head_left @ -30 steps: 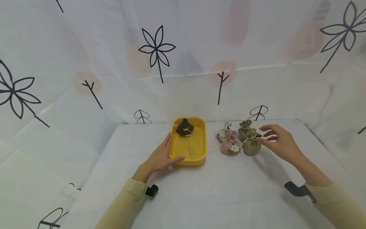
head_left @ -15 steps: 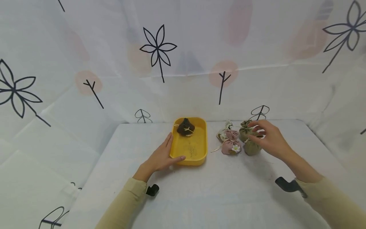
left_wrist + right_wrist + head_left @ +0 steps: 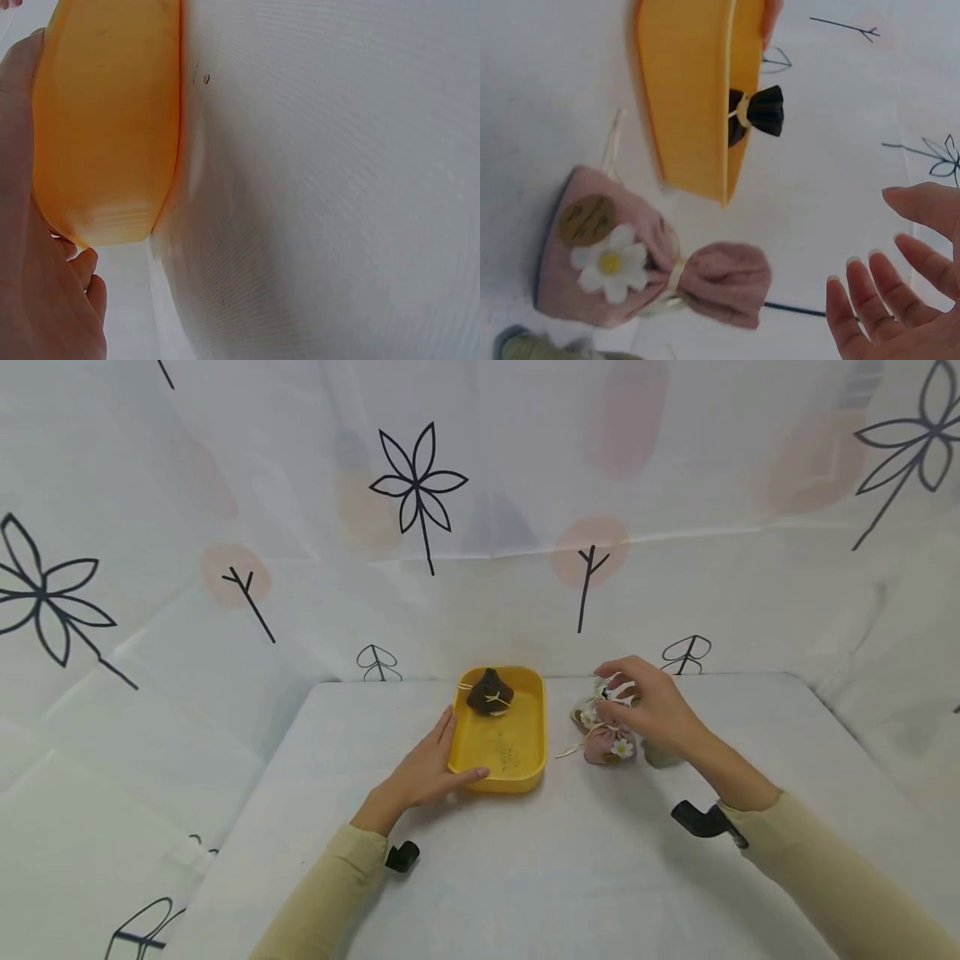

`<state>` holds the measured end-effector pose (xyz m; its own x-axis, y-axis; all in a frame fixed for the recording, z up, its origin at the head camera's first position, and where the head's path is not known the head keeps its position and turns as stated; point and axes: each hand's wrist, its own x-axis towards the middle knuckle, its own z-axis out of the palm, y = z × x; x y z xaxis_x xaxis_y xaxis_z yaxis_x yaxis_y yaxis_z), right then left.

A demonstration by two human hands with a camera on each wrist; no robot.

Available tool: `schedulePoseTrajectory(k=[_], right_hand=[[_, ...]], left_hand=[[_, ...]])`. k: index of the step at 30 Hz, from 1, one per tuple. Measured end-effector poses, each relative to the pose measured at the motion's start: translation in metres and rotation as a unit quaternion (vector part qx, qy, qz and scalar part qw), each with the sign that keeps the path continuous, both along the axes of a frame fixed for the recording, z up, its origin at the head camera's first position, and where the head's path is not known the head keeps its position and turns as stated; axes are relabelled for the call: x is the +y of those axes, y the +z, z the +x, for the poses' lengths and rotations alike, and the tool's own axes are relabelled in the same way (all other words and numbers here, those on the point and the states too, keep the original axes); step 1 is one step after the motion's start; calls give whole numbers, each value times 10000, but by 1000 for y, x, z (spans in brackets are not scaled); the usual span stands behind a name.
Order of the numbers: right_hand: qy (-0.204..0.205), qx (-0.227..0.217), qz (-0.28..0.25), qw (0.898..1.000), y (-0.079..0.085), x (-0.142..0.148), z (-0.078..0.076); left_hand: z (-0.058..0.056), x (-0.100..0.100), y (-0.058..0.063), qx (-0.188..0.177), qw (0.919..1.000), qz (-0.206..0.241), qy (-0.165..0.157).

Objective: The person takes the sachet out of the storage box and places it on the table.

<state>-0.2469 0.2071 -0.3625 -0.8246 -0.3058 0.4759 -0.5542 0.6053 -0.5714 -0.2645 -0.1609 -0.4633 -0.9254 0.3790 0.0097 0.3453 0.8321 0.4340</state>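
A yellow plastic tray (image 3: 498, 760) stands on the table with a dark drawstring pouch (image 3: 489, 692) in its far left corner. My left hand (image 3: 423, 768) holds the tray at its near left corner, thumb over the rim and fingers along the left wall. Above the small pouches hovers my right hand (image 3: 651, 706), fingers spread and holding nothing. Closest below it is a pink pouch (image 3: 604, 247) with a white flower and a round tag, apart from the fingers in the right wrist view. A pale flowered pouch (image 3: 581, 714) sits behind; a green pouch (image 3: 662, 755) is partly hidden by the hand.
The white-covered table (image 3: 525, 877) meets a printed cloth backdrop (image 3: 487, 610) behind the tray and pouches. A black wrist mount (image 3: 405, 857) sits by the left sleeve, and another mount (image 3: 705, 821) by the right.
My right hand has moved left from the green pouches, passing over them to above the pink and pale ones. The left hand and the tray have stayed put.
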Motion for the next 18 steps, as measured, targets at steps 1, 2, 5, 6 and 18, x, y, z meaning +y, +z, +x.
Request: schedulePoseTrajectory(k=[1, 2, 5, 6, 18], right_hand=[[24, -37, -17, 10000, 0, -3, -2], [45, -92, -38, 9999, 1, -6, -5], [93, -309, -69, 9995, 3, -18, -13], [126, -397, -93, 9991, 4, -22, -16], [399, -1103, -500, 9918, 11, -69, -54]], left_hand=[[0, 0, 0, -8, 10000, -24, 10], [0, 0, 0, -9, 10000, -34, 18], [-1, 0, 1, -6, 10000, -59, 28], [-1, 0, 1, -7, 10000, -53, 29], [0, 0, 3, -47, 9999, 98, -1]])
